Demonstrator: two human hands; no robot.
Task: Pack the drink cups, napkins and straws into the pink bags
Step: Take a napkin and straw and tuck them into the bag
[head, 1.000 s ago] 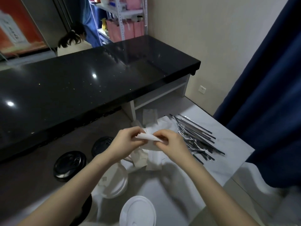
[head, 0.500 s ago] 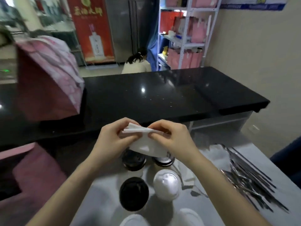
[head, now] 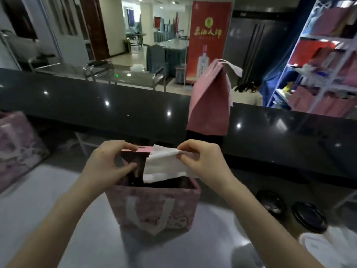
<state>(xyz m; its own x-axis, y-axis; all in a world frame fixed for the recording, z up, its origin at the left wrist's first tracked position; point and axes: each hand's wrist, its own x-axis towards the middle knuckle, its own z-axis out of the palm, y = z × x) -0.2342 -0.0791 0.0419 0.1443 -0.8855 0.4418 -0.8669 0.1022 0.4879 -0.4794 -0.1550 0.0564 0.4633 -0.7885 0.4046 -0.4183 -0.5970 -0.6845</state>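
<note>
Upper middle of the frame, a red banner (head: 209, 39) stands at the back of the room. Under a round gold emblem (head: 209, 21) it carries four yellow characters, which I read as 茶油大师, the first one uncertain. The smaller line beneath is too blurred. A green lit readout (head: 116, 75) on the steel gate (head: 100, 71), upper left, is too small to read. The pale print on the pink bag (head: 154, 209) on the bench (head: 48, 219) is illegible.

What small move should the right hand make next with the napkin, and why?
Probably lower the napkin into the pink bag and let go: the right hand pinches it over the open mouth, while the left hand holds the rim.
</note>
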